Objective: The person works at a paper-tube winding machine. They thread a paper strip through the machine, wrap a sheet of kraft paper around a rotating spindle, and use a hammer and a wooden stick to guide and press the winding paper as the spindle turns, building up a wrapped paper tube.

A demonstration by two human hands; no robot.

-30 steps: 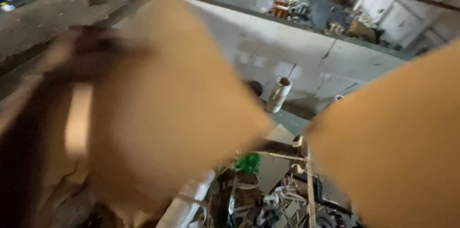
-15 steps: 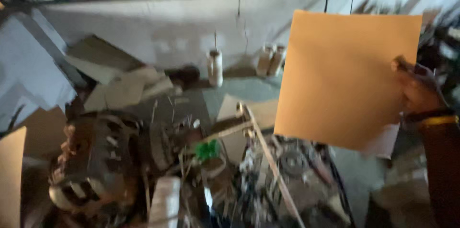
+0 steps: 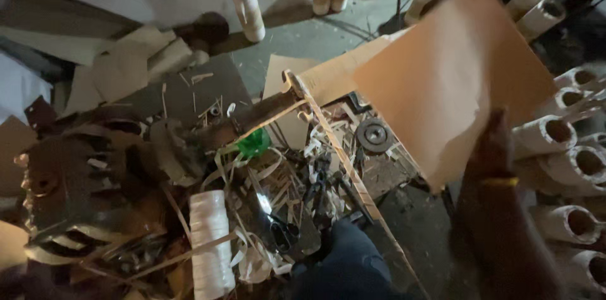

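My right hand (image 3: 489, 148) grips the lower edge of a tan cardboard sheet (image 3: 445, 79), held tilted in the air at the right of the head view. A yellow band shows on that wrist. My left hand is out of view. Under the sheet lies a cluttered workspace with a long wooden strip (image 3: 341, 161), a dark round wheel part (image 3: 374, 135) and a green object (image 3: 254, 143).
Cardboard tubes (image 3: 568, 167) are stacked at the right and more tubes (image 3: 247, 10) stand at the back. A dark metal machine (image 3: 76, 180) sits at left, a white spool (image 3: 209, 243) in front. Flat cardboard offcuts (image 3: 126, 66) litter the floor. My knee (image 3: 344, 268) is at the bottom.
The view has tipped downward and shifted. The cardboard sheet in my right hand has moved right and tilted. The left-hand cardboard seen one second ago is gone from view.
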